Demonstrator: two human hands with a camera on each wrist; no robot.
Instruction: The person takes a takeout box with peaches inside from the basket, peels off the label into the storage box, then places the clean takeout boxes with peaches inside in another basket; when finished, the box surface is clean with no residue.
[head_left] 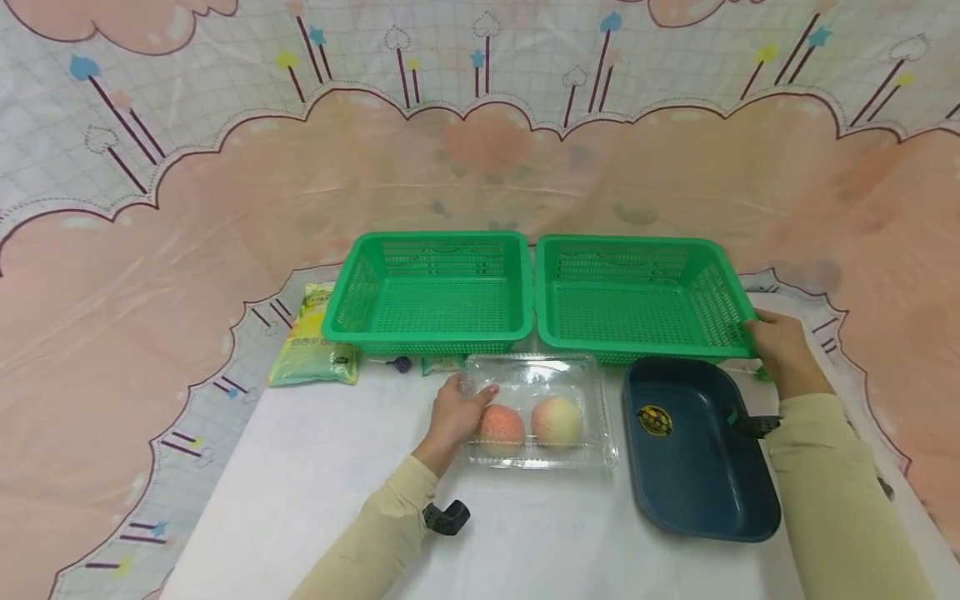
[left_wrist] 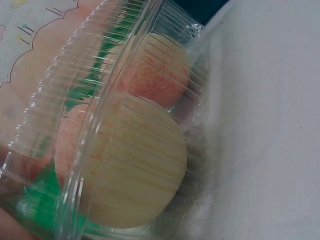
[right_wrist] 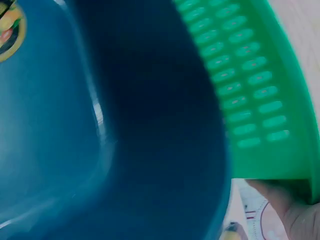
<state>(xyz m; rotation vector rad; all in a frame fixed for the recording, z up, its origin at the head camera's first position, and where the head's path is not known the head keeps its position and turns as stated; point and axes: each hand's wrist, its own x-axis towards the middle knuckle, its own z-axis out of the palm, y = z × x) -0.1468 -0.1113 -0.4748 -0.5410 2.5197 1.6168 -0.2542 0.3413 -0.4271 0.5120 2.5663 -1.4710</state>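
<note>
My left hand (head_left: 453, 421) grips the left side of a clear plastic box (head_left: 540, 362), its thumb over the top. Two peaches (head_left: 557, 421) lie inside the box, one redder and one paler. In the left wrist view the paler peach (left_wrist: 135, 165) shows large through the ribbed plastic wall. My right hand (head_left: 787, 354) holds the right front corner of the right green basket (head_left: 630, 343). From the right wrist, the thumb (right_wrist: 280, 197) appears beneath the basket's slotted side (right_wrist: 255, 100); its other fingers are hidden there.
A second green basket (head_left: 427, 337) stands at the left of the first. A dark blue basin (head_left: 697, 467) with a round sticker sits below my right forearm. To the left lie a yellow-green bag (head_left: 315, 342), a small dark purple ball (head_left: 402, 364) and a partly hidden green packet (head_left: 442, 364).
</note>
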